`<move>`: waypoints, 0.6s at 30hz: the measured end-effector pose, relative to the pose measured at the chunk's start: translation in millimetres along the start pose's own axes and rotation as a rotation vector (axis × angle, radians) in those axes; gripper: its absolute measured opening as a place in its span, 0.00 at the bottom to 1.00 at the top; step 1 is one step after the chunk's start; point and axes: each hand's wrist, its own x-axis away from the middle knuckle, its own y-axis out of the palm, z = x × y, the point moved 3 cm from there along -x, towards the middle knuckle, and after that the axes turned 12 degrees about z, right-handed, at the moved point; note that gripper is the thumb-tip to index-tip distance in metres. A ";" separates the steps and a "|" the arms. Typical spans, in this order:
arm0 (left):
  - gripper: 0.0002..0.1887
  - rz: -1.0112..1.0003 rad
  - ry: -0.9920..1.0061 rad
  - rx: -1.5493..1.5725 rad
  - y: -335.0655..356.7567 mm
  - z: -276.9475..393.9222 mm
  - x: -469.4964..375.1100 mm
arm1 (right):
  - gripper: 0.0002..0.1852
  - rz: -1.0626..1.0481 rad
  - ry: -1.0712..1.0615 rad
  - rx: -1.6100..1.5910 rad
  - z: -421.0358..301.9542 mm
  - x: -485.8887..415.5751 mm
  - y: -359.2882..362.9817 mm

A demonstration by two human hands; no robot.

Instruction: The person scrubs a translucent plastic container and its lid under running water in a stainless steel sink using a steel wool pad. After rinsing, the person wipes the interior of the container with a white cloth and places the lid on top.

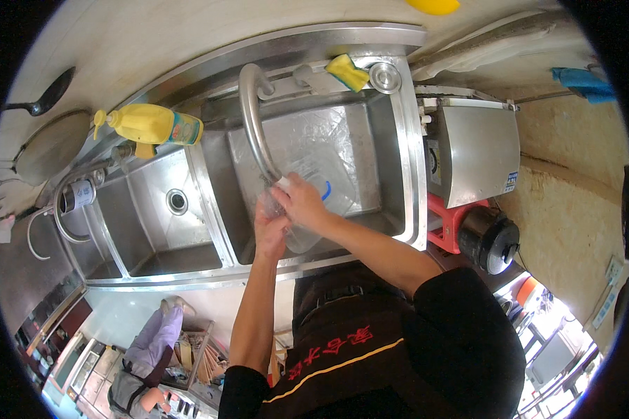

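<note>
My left hand (pixel 270 226) and my right hand (pixel 305 201) are close together under the mouth of a curved steel faucet (pixel 251 115), over the middle basin (pixel 314 120) of a stainless steel sink. The fingers of both hands are closed around a clear, wet-looking thing that is blurred; its exact kind cannot be told. Below and behind my hands is a translucent plastic container (pixel 340 180) with a blue curved mark (pixel 326 191). Its lower end shows beneath my right wrist.
Left of this basin is another basin (pixel 157 209) with a drain. A yellow pump bottle (pixel 152 124) stands on the rim; a yellow-green sponge (pixel 348 72) and a steel strainer (pixel 385 77) lie at the back. At right are a steel box (pixel 479 152) and a black pot (pixel 487 238). Another person (pixel 141 377) is behind.
</note>
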 end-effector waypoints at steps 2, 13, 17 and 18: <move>0.48 0.032 0.008 0.049 -5.3 6.5 8.9 | 0.15 0.040 0.024 -0.044 16.4 -10.9 -2.5; 0.51 0.077 -0.014 0.105 -12.6 13.7 39.3 | 0.10 -0.179 0.237 -0.011 26.0 -21.9 -2.6; 0.49 0.056 0.027 0.139 -21.9 17.5 58.2 | 0.10 -0.128 0.514 0.133 63.3 -46.8 -13.6; 0.49 0.050 0.034 0.119 -23.9 18.2 61.5 | 0.09 -0.015 0.527 0.226 69.3 -49.4 -17.5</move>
